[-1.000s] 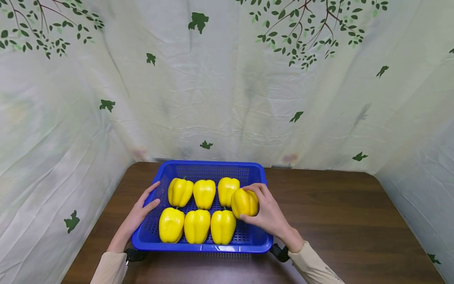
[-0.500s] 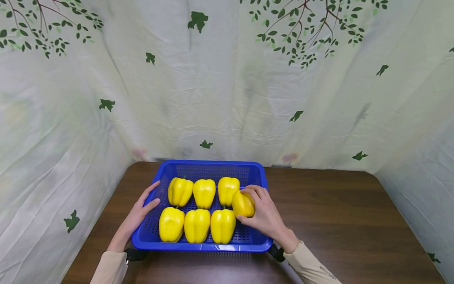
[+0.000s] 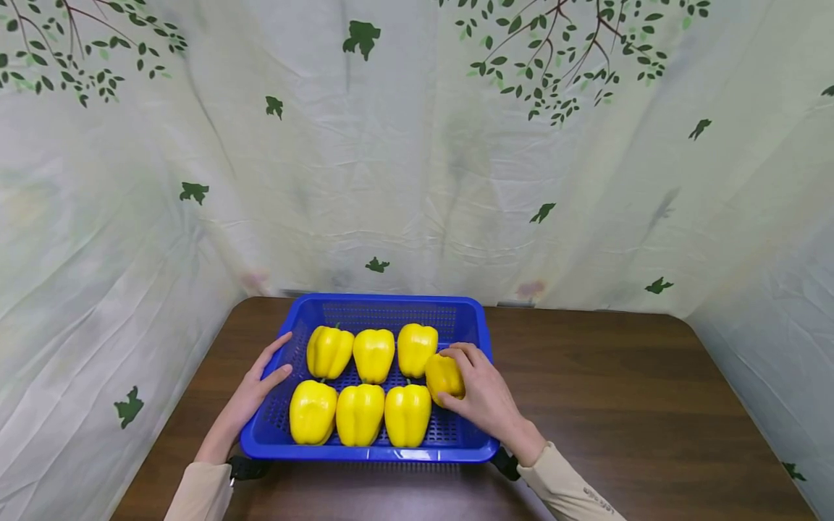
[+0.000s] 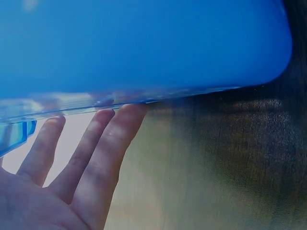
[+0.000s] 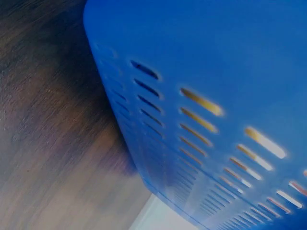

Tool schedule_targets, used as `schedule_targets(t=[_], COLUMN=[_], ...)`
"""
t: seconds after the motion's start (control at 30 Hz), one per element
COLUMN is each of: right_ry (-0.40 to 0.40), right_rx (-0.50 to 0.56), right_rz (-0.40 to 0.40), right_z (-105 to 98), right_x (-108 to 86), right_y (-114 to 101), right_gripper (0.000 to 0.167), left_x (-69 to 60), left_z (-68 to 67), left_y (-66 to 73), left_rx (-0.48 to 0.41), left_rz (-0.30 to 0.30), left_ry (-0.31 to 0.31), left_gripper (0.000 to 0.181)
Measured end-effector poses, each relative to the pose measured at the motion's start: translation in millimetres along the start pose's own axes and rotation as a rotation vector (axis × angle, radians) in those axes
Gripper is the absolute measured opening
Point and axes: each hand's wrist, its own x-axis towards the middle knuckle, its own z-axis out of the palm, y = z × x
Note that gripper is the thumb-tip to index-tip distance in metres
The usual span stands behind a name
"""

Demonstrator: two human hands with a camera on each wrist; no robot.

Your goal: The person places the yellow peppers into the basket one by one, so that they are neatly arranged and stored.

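Note:
A blue perforated plastic basket (image 3: 365, 454) holds yellow bell peppers in two rows. Three make up the back row, among them the right-hand pepper (image 3: 417, 350); three more lie in front, ending with another pepper (image 3: 407, 416). At the basket's right side, my right hand (image 3: 485, 396) grips one further bell pepper (image 3: 443, 378) between thumb and fingers, close beside both rows. My left hand (image 3: 250, 389) rests on the left rim; its straight fingers touch the basket's side in the left wrist view. Only the basket wall (image 5: 216, 62) shows in the right wrist view, hiding that hand.
The basket stands on a brown wooden table (image 3: 619, 405), near its back edge and left of the middle. A pale cloth (image 3: 417, 181) with leaf prints hangs behind and along the sides. Dark wrist-worn devices, such as the left one (image 3: 247, 467), sit near the basket's front corners.
My right hand has shifted slightly left and lower with its bell pepper, which sits deeper in the basket beside the others. My left hand stays on the rim.

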Motion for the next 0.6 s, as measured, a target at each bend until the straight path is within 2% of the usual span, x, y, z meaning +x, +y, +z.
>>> schedule_targets(t=[0.4, 0.6], right_ry=[-0.018, -0.02], right_rx=[0.002, 0.029], right_rz=[0.01, 0.009], right_z=[-1.5, -1.9], right_x=[-0.3, -0.3], right_y=[-0.1, 0.2], right_gripper=[0.051, 0.048], left_x=[-0.2, -1.8], left_z=[1.1, -1.5], left_y=[1.1, 4.5], left_rx=[0.0, 0.024], left_rz=[0.0, -0.017], left_ry=[-0.002, -0.025], left_gripper=[0.058, 0.06])
